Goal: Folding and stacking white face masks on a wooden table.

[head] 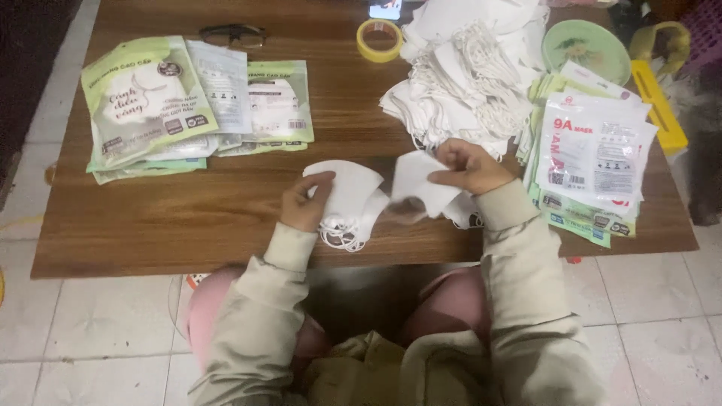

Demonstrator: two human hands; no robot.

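Observation:
My left hand [304, 203] rests on a small stack of white face masks [347, 197] near the front edge of the wooden table [226, 218], fingers pinching the top one. My right hand [468, 165] grips a single white mask [418, 183] by its upper edge, just to the right of the stack. Ear loops spill out under the stack toward me. Both sleeves are beige.
A big heap of loose white masks [466, 68] lies at the back right. Printed flat pouches are stacked at the right [594, 158] and at the left [180, 105]. A tape roll [379, 39], glasses [233, 33], a green plate [587, 48] and a yellow box [659, 105] sit further back.

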